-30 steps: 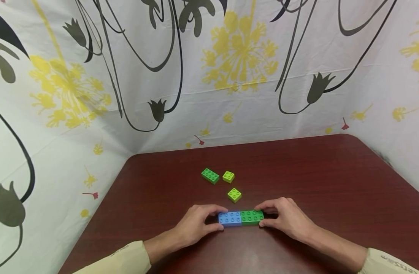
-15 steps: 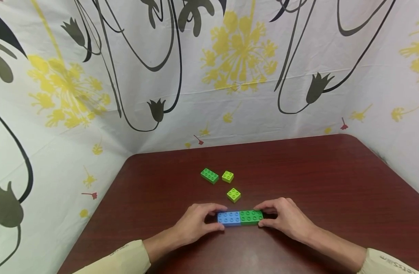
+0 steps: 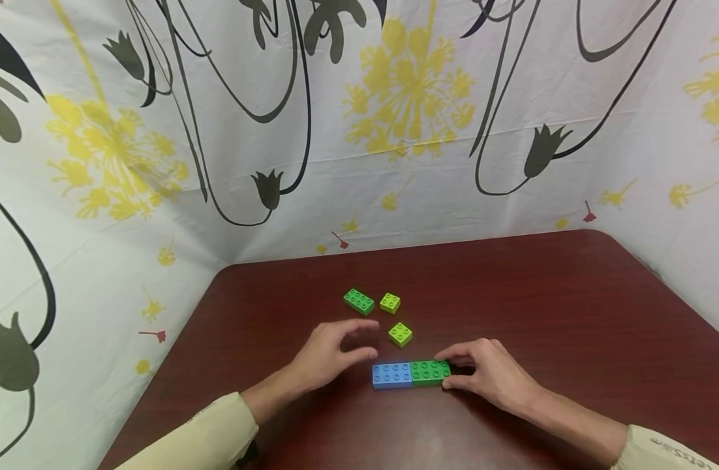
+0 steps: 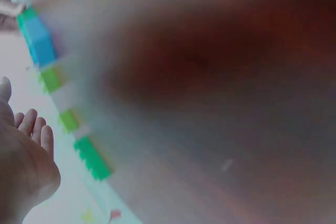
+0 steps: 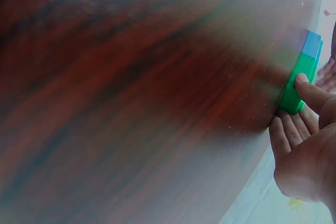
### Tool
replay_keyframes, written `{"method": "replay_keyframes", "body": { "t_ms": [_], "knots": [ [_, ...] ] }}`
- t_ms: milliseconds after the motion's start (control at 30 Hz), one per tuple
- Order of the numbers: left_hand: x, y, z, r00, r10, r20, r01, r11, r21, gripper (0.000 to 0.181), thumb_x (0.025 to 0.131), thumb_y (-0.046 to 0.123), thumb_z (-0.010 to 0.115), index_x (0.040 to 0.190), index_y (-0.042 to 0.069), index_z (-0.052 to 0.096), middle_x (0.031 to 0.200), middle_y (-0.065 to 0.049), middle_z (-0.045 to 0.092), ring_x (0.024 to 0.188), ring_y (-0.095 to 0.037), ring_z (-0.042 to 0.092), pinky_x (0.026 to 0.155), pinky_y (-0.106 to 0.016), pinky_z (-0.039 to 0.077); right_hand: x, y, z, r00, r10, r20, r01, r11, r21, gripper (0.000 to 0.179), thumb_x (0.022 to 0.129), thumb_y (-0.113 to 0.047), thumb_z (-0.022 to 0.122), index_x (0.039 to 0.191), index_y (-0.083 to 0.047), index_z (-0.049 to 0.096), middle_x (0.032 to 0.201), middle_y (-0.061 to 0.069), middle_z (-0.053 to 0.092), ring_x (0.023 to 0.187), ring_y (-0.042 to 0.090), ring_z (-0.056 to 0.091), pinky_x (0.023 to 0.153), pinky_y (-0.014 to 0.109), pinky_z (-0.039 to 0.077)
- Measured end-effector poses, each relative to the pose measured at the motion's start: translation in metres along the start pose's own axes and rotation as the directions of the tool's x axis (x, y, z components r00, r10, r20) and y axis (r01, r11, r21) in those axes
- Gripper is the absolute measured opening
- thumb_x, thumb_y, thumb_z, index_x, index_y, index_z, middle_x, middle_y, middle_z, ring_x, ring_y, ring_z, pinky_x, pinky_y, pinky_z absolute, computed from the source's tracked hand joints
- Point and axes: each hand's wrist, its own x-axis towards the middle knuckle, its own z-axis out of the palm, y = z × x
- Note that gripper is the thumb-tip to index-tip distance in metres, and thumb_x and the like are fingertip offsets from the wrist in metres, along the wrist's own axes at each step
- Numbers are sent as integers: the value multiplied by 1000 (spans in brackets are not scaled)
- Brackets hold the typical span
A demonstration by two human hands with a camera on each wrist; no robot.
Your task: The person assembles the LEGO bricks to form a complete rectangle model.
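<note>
A blue toy brick and a green toy brick lie end to end on the table, studs up. The right hand pinches the green brick at its right end, thumb on the near side and fingers on the far side; the right wrist view shows the thumb against the green brick. Above and left of the blue brick, the left hand is held with fingers spread and nothing between them. Its fingertips point toward a lime square brick, with a gap between. In the left wrist view that hand appears palm-up.
Farther back lie a second lime brick and another green brick. The dark red-brown table has rounded back corners. A flower-printed white cloth hangs behind it and along both sides.
The left hand has let go of the blue brick's left end and moved away from the person, slightly left. The right hand keeps its pinch on the green brick, and the bricks stay put.
</note>
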Motion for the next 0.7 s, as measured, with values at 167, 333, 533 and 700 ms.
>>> {"method": "replay_keyframes", "body": {
  "t_ms": [167,333,533,700],
  "knots": [
    [19,-6,-19,995,12,-94,-11,1000,12,53,96,30,82,146,21,66,142,1,68,127,-25,66,107,-53,51,0,0,0,1000,-6,-7,6,1000,-2,34,84,-15,92,117,-12,80,111,1,79,102,16,77,81,28,62],
    [39,-16,-31,988,13,-155,-8,999,31,60,95,25,83,151,20,61,145,-3,66,126,-33,65,107,-55,51,0,0,0,1000,-7,-8,7,1000,-4,34,84,-15,92,117,-11,80,110,1,79,101,15,77,80,28,62],
    [57,-28,-33,980,-101,-172,91,994,-65,69,98,20,80,159,16,50,157,-9,55,138,-38,58,111,-52,48,0,0,0,1000,-13,-9,13,1000,-4,34,84,-15,92,116,-11,80,109,0,80,99,14,77,79,28,61],
    [69,-38,-31,967,-215,-136,199,972,-124,76,99,21,80,164,13,41,163,-12,47,145,-38,50,115,-50,44,-1,1,0,1000,-12,-9,12,1000,-11,34,84,-16,92,116,-12,80,109,0,79,100,13,77,80,28,61]
  ]
}}
